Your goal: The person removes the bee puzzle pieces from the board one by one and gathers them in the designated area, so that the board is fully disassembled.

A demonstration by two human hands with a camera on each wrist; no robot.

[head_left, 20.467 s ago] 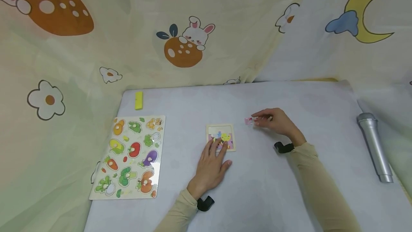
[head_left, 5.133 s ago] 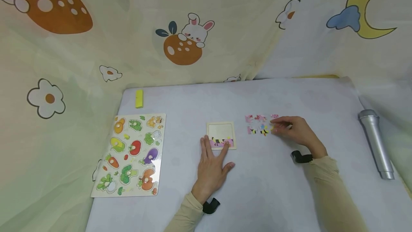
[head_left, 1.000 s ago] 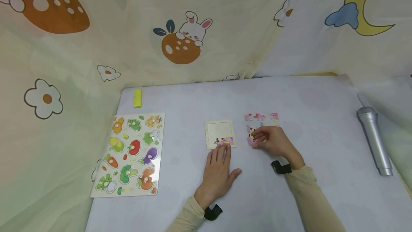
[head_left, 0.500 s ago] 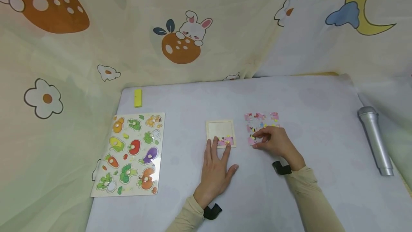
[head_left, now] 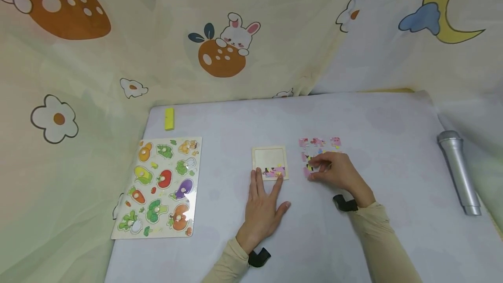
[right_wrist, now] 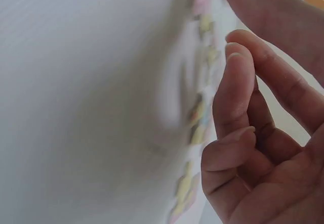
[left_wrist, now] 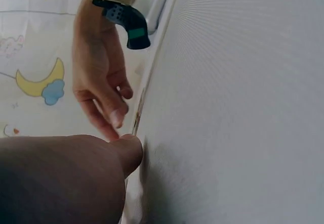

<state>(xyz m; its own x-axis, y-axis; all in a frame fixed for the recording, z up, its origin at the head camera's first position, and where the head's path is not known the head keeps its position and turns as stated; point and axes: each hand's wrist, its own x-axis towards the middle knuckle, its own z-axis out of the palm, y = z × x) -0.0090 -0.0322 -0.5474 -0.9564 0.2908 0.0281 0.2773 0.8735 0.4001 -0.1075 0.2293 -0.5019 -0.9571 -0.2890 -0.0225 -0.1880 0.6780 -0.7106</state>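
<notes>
A small square wooden puzzle tray (head_left: 270,148) lies mid-table, with a short strip of pink and yellow puzzle pieces (head_left: 275,172) along its near right side. My left hand (head_left: 261,213) rests palm down, straight fingertips at the tray's near edge. To the right, my right hand (head_left: 339,176) pinches a pink and yellow puzzle piece (head_left: 306,172) at the table between thumb and fingers. Beyond it sit rows of loose pieces (head_left: 317,142), partly covered by this hand. In the right wrist view, the other fingers of my right hand (right_wrist: 253,113) are curled beside several blurred pieces (right_wrist: 201,117).
At the left lies a white vegetable puzzle board (head_left: 157,187). A yellow block (head_left: 169,119) sits at the far left, and a silver microphone (head_left: 459,173) lies near the right edge. A printed cloth (head_left: 157,56) hangs behind the table.
Since about five seconds ago, one piece has left the tray's bottom row, and my right hand has moved nearer and leftward to a new row. Over the last second, my left fingers spread slightly; the right barely moved.
</notes>
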